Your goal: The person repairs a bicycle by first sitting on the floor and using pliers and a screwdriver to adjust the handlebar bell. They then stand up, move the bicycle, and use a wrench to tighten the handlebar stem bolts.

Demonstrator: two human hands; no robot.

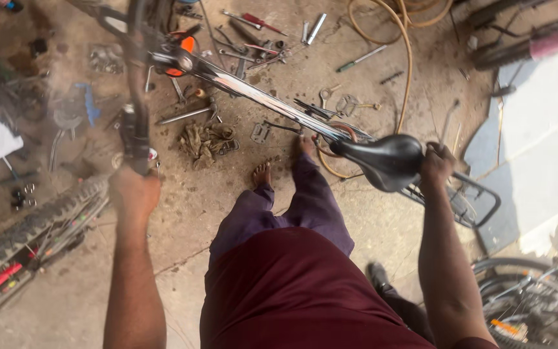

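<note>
No packages or signs legible. Left hand (134,190) closed round handlebar grip (135,139), blurred. Right hand (435,165) gripping rear of black saddle (382,160). Chrome frame tube (266,97) runs between, bicycle held above concrete floor (369,226). Wheels hidden or cut off. Scattered tools (253,35), rag (205,139), yellow hose (405,58) below; tyre (27,229) lower left.

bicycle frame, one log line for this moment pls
left hand: grips handlebar | right hand: behind black saddle | bicycle frame: held above tool-strewn floor
</note>
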